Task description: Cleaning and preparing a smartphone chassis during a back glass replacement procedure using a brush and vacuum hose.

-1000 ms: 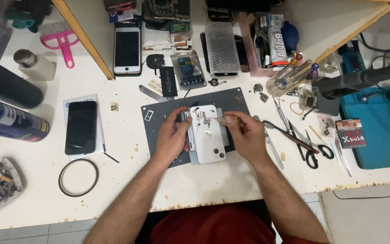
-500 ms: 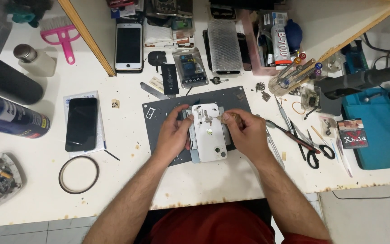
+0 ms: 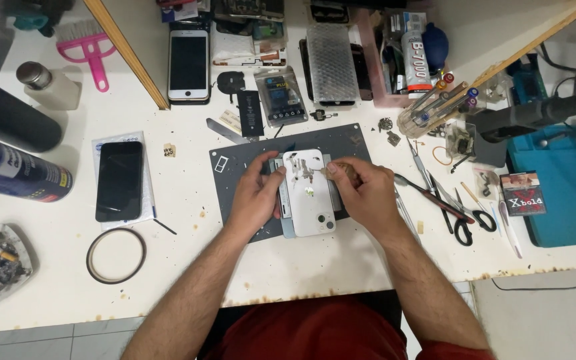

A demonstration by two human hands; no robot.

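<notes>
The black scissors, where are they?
In the head view, the black scissors lie on the white table, right of the right hand, beside the blue case.

Head cam, looks straight down, close over white workbench (image 3: 168, 280).

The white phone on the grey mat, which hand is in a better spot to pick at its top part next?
Probably the right hand: its fingertips already pinch at the top edge of the white phone. The left hand grips the phone's side, steadying it on the grey mat.
</notes>
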